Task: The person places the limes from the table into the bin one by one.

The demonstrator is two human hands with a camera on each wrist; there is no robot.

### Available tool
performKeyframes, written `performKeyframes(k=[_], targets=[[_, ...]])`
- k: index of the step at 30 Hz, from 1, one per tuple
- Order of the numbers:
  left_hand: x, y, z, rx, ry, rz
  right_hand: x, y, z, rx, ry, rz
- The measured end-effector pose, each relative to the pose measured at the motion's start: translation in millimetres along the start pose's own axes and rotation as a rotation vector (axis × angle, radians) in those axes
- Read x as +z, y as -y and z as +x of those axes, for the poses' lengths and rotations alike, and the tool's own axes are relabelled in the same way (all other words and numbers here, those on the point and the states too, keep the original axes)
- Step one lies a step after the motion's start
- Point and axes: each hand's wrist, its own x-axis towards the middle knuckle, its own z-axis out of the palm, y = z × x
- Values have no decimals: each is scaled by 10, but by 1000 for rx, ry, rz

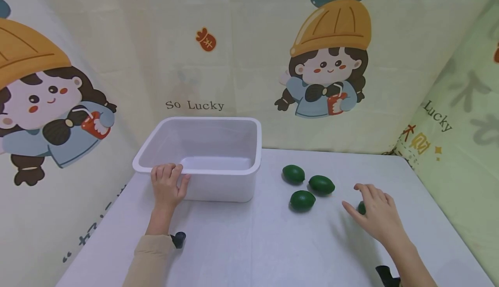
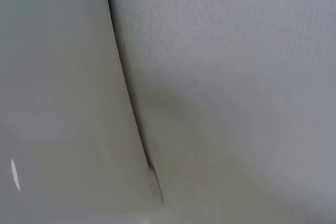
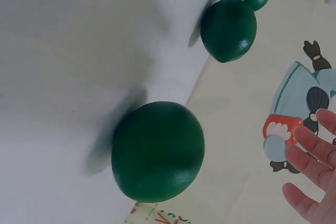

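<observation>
A white plastic basin [image 1: 218,187] stands at the back left of the table. My left hand [image 1: 167,185] grips its front rim, fingers over the edge and thumb on the outside. Three green limes, a rear one [image 1: 293,174], a right one [image 1: 321,184] and a front one [image 1: 302,200], lie grouped to the right of the basin. Above another lime [image 1: 361,208] hovers my right hand [image 1: 378,213], fingers spread, partly hiding it in the head view. In the right wrist view that lime [image 3: 157,151] sits apart from the fingers [image 3: 310,166].
The white table [image 1: 273,243] reaches to a patterned cloth backdrop [image 1: 249,61] behind and at both sides. Dark wrist-camera mounts show at the left wrist [image 1: 179,239] and right wrist [image 1: 386,275]. The left wrist view holds only the basin wall [image 2: 58,87] and tabletop.
</observation>
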Motion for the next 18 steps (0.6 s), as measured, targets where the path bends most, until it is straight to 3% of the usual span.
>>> performKeyframes(k=[18], targets=[[-2, 6, -2, 2, 2, 4, 10, -207, -163, 89, 51, 19]])
